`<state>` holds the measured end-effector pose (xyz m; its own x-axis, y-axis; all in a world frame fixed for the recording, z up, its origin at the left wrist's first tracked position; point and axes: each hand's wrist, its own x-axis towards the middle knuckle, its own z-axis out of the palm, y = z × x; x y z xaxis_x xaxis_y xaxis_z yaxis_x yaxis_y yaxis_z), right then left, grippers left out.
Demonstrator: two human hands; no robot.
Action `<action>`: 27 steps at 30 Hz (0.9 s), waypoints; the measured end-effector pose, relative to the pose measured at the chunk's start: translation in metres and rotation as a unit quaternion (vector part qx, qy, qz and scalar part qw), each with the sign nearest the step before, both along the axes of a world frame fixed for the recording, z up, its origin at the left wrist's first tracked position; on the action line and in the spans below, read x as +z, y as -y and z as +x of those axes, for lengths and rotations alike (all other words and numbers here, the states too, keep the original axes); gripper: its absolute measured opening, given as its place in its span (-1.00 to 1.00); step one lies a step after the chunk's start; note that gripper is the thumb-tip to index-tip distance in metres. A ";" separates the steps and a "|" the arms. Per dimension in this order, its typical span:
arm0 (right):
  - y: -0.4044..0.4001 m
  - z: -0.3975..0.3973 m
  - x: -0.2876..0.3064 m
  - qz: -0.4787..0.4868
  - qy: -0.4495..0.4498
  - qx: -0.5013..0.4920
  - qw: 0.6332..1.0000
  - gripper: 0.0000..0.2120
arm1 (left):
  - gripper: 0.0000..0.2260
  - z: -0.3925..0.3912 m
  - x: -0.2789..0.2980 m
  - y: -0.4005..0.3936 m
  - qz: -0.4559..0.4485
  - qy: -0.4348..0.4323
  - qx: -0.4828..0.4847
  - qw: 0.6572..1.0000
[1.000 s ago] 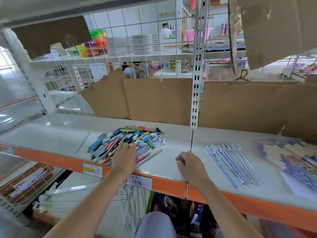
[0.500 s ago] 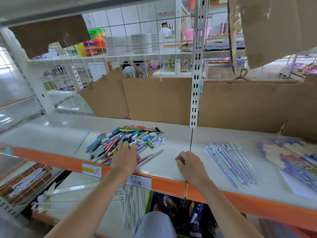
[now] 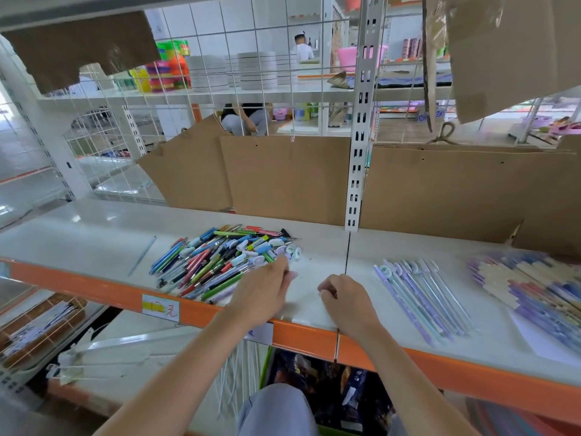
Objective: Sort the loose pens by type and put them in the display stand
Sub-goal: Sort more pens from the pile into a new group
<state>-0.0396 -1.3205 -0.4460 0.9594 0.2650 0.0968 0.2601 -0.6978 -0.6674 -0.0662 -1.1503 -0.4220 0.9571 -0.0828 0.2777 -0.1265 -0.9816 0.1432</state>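
On the shelf (image 3: pixel 94 234), far left, one pale pen (image 3: pixel 142 255) lies by itself, then comes the pile (image 3: pixel 226 261): a loose heap of mixed pens, smooth plastic barrels crossing each other every which way. They're light and stiff, probably slippery, so I'd guess tugging one from underneath drags its neighbours along. Better to pinch a top one mid-barrel, or sweep a few matching ones together. The left hand (image 3: pixel 262 292) sits at the pile's right edge, fingers curled down onto the pens, though I can't tell if it's actually pinching one. The right hand (image 3: pixel 344 298) rests on bare shelf beside it, fingers curled under, apparently holding nothing. Further right a sorted row (image 3: pixel 421 297) of pastel pens lies neatly parallel, then flat packs (image 3: pixel 534 287) fanned out
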 end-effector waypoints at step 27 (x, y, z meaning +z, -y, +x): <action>0.003 0.033 0.019 -0.186 0.047 0.069 0.979 -0.88 | -0.82 0.008 -0.027 -0.007 -0.100 0.023 0.098 0.990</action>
<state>-0.0061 -1.3230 -0.4269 0.9034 0.4253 0.0542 0.4169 -0.8421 -0.3420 -0.0582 -1.1429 -0.4486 0.9352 0.1637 0.3140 0.0517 -0.9404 0.3362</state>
